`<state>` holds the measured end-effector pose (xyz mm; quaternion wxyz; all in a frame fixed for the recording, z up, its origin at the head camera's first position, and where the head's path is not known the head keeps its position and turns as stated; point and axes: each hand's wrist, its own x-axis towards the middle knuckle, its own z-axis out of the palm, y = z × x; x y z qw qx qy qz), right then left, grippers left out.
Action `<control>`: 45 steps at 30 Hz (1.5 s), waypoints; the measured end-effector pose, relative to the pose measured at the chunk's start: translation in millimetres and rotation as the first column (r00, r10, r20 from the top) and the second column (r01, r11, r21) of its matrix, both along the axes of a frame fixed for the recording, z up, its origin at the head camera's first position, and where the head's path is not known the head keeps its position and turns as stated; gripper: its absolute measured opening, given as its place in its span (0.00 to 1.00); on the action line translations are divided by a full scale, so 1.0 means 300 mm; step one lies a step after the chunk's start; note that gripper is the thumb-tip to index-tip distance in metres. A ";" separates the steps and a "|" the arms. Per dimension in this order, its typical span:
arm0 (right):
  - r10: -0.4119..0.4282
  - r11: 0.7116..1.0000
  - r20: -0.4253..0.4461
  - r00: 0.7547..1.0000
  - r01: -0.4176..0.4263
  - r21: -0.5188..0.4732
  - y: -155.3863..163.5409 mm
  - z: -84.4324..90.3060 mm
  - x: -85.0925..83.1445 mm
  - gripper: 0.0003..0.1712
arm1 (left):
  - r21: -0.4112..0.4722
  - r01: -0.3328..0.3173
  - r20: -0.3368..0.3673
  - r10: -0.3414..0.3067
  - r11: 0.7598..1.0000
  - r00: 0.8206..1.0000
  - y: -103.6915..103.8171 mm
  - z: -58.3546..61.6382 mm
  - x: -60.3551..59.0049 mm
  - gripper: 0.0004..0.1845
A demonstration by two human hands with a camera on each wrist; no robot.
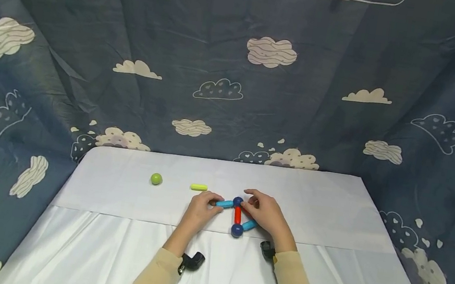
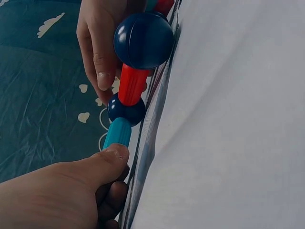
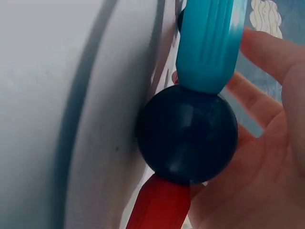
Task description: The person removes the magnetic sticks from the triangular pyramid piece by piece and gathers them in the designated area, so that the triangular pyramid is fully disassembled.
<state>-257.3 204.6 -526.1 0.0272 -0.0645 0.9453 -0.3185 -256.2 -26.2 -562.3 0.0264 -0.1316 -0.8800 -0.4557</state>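
Note:
Between the hands on the white table lies a joined toy of sticks and balls. A red stick (image 1: 237, 215) links a far navy ball (image 1: 238, 201) to a near navy ball (image 1: 237, 230). My left hand (image 1: 201, 210) pinches a light-blue stick (image 2: 117, 133) that meets the far ball. A second light-blue stick (image 3: 209, 45) joins the near ball, partly hidden below my right hand (image 1: 266, 214). That hand is at the far ball with its fingers spread apart; its thumb side seems to touch the ball, though contact is hard to make out.
A green ball (image 1: 156, 179) and a yellow-green stick (image 1: 198, 187) lie apart on the table, left of the joined pieces. White cloth (image 1: 108, 242) covers the table. A dark curtain with clouds (image 1: 226, 25) hangs behind and at both sides.

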 end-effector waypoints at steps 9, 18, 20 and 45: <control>0.037 0.999 -0.002 0.999 -0.037 0.040 -0.031 0.001 0.018 0.25 | -0.010 0.001 0.013 -0.001 1.000 1.000 0.001 0.006 0.002 0.11; 0.026 0.998 -0.012 1.000 -0.026 0.054 -0.045 -0.011 0.019 0.22 | -0.004 0.008 0.007 -0.008 1.000 1.000 -0.002 0.009 0.001 0.10; 0.024 0.998 -0.015 1.000 -0.023 0.054 -0.046 -0.013 0.019 0.21 | -0.003 0.012 0.010 -0.012 1.000 1.000 -0.004 0.008 0.001 0.11; 0.041 0.999 0.027 0.999 -0.041 0.007 -0.038 -0.022 0.023 0.17 | 0.063 -0.036 0.027 0.035 0.997 0.999 -0.013 0.005 0.007 0.10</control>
